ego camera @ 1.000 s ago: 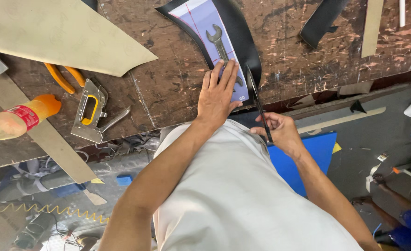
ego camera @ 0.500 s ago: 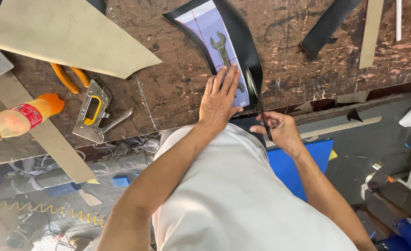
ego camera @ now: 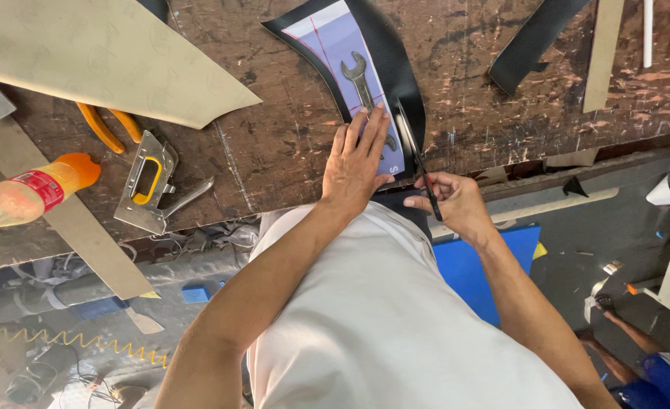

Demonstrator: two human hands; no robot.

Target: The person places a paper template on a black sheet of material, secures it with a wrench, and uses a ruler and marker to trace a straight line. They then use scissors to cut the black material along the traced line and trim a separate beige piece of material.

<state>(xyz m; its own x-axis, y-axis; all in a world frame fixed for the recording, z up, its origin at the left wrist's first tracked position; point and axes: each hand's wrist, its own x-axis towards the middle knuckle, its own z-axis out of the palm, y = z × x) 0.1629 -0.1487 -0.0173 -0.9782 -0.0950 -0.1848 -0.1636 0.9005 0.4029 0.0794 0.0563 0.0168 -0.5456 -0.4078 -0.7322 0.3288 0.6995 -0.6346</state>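
Note:
A curved black sheet lies on the scuffed wooden workbench, with a pale blue paper pattern on top of it. A steel open-end wrench rests on the pattern. My left hand presses flat on the pattern's near end, fingers spread. My right hand is at the bench's near edge and grips a thin dark cutting tool, whose tip lies against the black sheet along the pattern's right edge.
A beige sheet covers the bench's left part. Orange-handled pliers, a metal staple gun and a bottle with an orange liquid lie near it. Black strip and wooden slat sit at right. A blue block is below.
My right hand and the cutting tool have edged slightly along the pattern's right side. My left hand stays pressed on the pattern.

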